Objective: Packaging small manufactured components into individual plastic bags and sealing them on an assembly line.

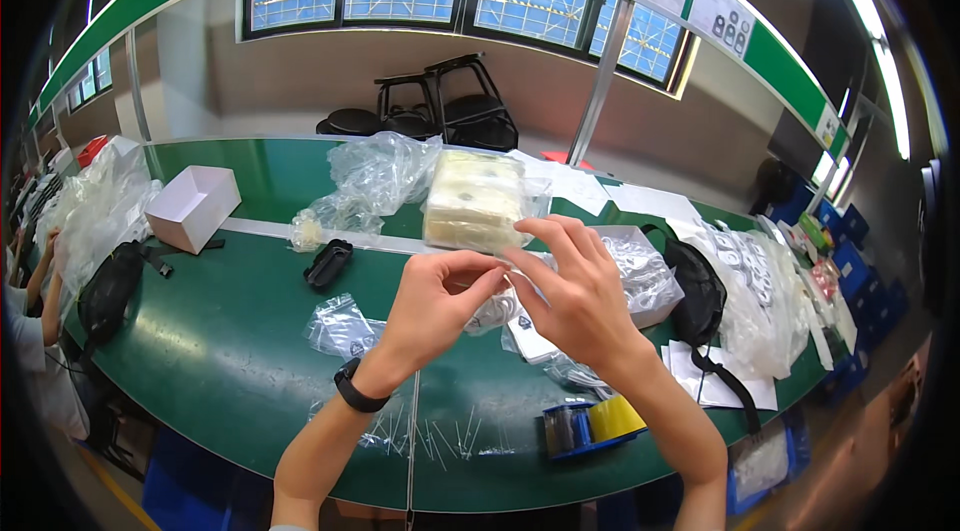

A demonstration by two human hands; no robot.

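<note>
My left hand [438, 296] is closed in a pinch, thumb against fingers, with a tiny whitish bit at its fingertips that is too small to name. Close against it from the right comes my right hand [572, 286], its fingers bent and apart, thumb and forefinger tips beside the left fingertips. Just below the hands shows a white coiled cable [494, 313]; whether it hangs from my fingers or lies on the table I cannot tell. A flat white box [532, 339] is partly hidden by my right hand. Several thin white strips [455, 434] are scattered near the front edge.
On the green table [230, 331] are a wrapped pale stack [473, 201], a white open box [195, 208], a black case [328, 263], small clear bags [341, 327] and a blue-yellow tape roll [595, 425]. Black pouches [694, 291] and bagged goods flank the right. Another person's arm [45, 281] is far left.
</note>
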